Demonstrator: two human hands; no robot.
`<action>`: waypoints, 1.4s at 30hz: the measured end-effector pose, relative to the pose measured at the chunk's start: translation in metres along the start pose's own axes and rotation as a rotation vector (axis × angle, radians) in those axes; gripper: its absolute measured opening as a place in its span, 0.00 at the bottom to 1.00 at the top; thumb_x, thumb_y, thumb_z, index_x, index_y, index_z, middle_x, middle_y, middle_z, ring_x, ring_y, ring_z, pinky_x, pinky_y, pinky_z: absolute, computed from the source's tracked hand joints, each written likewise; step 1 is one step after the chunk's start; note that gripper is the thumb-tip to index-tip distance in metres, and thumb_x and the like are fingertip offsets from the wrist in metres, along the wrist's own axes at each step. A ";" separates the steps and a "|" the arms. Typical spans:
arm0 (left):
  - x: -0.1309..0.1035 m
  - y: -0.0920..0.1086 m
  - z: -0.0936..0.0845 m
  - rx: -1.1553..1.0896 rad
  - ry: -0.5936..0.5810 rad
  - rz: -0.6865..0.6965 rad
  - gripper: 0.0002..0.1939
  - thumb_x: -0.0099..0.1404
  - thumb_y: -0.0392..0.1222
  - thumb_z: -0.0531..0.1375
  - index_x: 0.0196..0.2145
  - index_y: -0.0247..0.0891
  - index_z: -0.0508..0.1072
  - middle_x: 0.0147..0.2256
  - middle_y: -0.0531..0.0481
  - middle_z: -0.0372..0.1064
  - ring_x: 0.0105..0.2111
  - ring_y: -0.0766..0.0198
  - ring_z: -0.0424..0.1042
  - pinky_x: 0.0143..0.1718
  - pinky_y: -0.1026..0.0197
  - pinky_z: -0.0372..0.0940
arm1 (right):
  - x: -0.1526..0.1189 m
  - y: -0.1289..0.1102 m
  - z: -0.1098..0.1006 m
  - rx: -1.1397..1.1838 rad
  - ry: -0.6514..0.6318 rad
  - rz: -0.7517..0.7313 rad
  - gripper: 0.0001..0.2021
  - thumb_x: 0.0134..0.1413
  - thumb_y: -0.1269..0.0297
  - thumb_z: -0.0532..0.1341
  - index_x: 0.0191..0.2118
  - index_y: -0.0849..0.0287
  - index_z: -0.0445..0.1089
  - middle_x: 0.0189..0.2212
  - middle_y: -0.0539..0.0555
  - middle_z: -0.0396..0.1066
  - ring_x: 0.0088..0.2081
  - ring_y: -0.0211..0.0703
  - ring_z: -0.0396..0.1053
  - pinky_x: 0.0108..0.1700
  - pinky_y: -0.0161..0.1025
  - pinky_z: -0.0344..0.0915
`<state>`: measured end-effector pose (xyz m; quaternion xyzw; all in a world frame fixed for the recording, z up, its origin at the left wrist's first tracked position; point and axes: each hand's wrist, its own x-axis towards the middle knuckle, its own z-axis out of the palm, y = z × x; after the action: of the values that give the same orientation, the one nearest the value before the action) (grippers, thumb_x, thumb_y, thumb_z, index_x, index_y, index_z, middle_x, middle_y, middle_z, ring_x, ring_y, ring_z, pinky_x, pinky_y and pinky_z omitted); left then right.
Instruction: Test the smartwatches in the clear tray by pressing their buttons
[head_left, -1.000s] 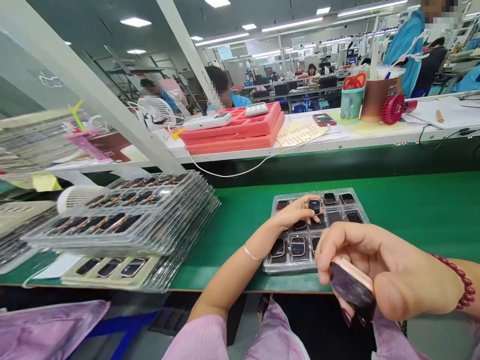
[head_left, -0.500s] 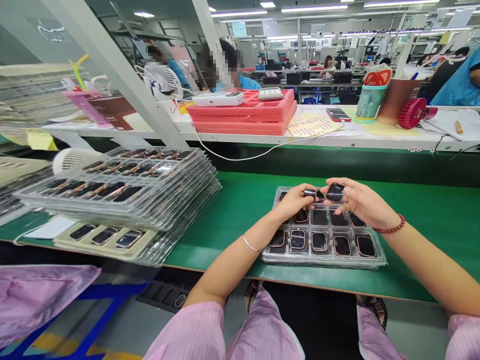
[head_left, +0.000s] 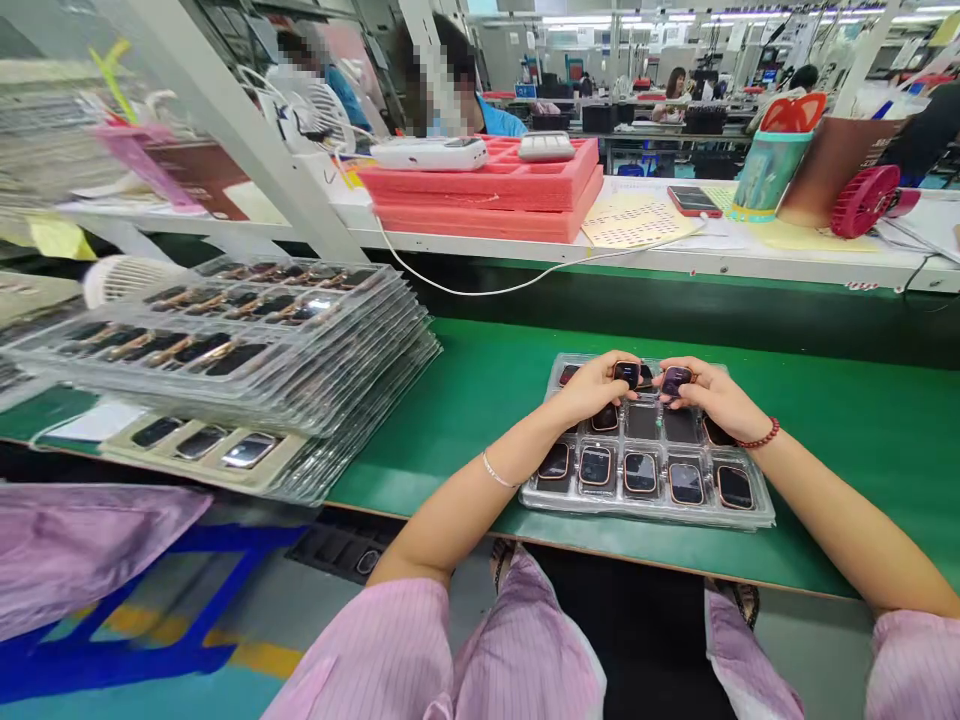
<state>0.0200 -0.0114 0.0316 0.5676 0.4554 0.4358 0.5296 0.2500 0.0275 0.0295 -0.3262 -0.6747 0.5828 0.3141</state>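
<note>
- The left hand (head_left: 600,388) pinches a watch body (head_left: 627,375) between closed fingertips; it is a rounded square with a dark glossy face, at about 4 o'clock from the centre of the view.
- The right hand (head_left: 701,388) grips a second watch body (head_left: 676,381), just beside the first at 3 o'clock from it, thumb and fingers at its edges, its dark face showing a purplish sheen.
- Both hands are over a clear plastic tray (head_left: 652,513), thin-walled and shiny, moulded into square pockets.
- The tray's near row, at 6 o'clock of the tray, holds five dark-faced watches (head_left: 640,472) with pale gold rims.
- Beneath lies a smooth green tabletop (head_left: 465,430).
- At 9 o'clock rises a leaning tray stack (head_left: 352,400) of clear ribbed plastic, with watches lying in its top pockets.
- Between 8 and 9 o'clock, a matte beige tray (head_left: 277,468) bears three watches.
- At 12 o'clock, red foam blocks (head_left: 480,222), spongy and boxy, sit on a white shelf (head_left: 637,258).
- A thin metal bangle (head_left: 497,470) circles the left wrist; round dark-red beads (head_left: 761,434) circle the right.
- The hands cover much of the tray's far row; the right hand partly hides a watch (head_left: 718,432) at 5 o'clock from it.
- Whether the held watches touch the tray is unclear, and their screens are too small to read.
- The right sleeve (head_left: 915,660) is cut off at 4 o'clock; the piled sheets (head_left: 45,130) at 10 o'clock are blurred.
</note>
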 end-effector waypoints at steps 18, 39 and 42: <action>-0.002 0.000 0.001 0.032 -0.078 0.005 0.20 0.57 0.28 0.56 0.48 0.34 0.71 0.40 0.46 0.74 0.32 0.64 0.78 0.26 0.69 0.63 | -0.003 0.001 0.004 -0.126 -0.050 -0.038 0.19 0.56 0.59 0.64 0.51 0.59 0.69 0.43 0.58 0.75 0.36 0.44 0.75 0.37 0.41 0.73; -0.003 -0.007 -0.002 -0.059 -0.105 0.077 0.25 0.51 0.27 0.57 0.48 0.33 0.69 0.41 0.45 0.72 0.40 0.59 0.77 0.43 0.55 0.72 | -0.001 0.008 0.000 -0.090 -0.039 -0.085 0.23 0.50 0.68 0.63 0.54 0.55 0.67 0.49 0.58 0.74 0.41 0.48 0.76 0.38 0.42 0.75; -0.003 -0.007 -0.001 -0.066 -0.091 0.105 0.23 0.53 0.29 0.60 0.48 0.33 0.70 0.41 0.45 0.73 0.40 0.59 0.76 0.45 0.52 0.72 | -0.001 0.009 0.000 -0.082 -0.043 -0.096 0.23 0.52 0.67 0.63 0.55 0.55 0.67 0.50 0.58 0.74 0.41 0.47 0.76 0.38 0.41 0.75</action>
<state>0.0176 -0.0142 0.0247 0.5921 0.3858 0.4516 0.5447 0.2513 0.0280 0.0203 -0.2933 -0.7194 0.5459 0.3137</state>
